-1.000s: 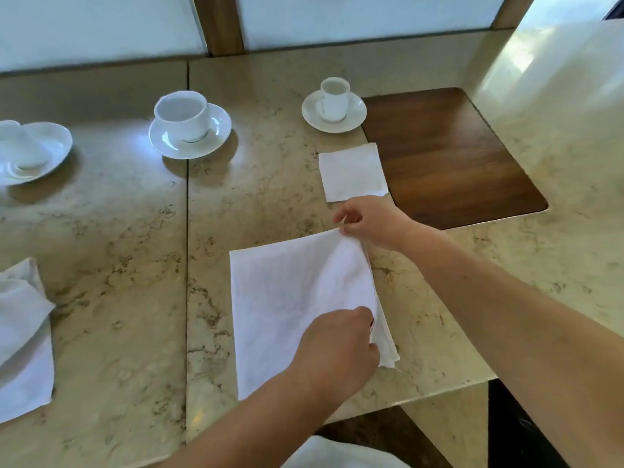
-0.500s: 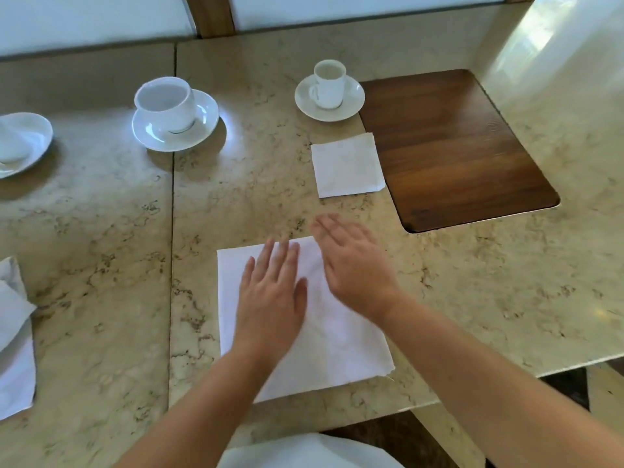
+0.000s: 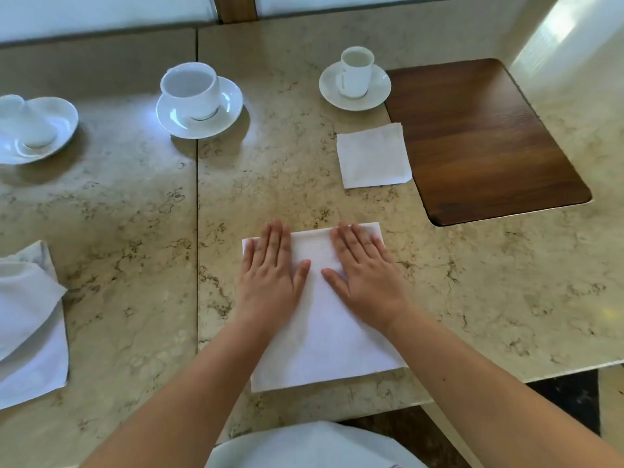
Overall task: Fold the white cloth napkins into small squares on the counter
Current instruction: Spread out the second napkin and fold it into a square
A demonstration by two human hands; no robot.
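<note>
A white cloth napkin point(image 3: 324, 346) lies folded flat on the marble counter point(image 3: 135, 265), near its front edge. My left hand point(image 3: 270, 275) rests palm down on the napkin's far left part, fingers spread. My right hand point(image 3: 364, 271) presses flat on its far right part, fingers apart. Neither hand holds anything. A smaller napkin folded into a square point(image 3: 373, 157) sits farther back, beside the wooden inset. A loose pile of white napkins point(image 3: 28, 319) lies at the left edge.
Two white cups on saucers point(image 3: 199, 103) point(image 3: 355, 81) stand at the back, with a third saucer and tipped cup point(image 3: 33, 128) at far left. A dark wooden inset panel point(image 3: 479, 136) sits at the right. The counter edge drops off at lower right.
Both hands let go of the napkin's right edge after folding it over, then laid flat and slid outward across the cloth toward its far corners.
</note>
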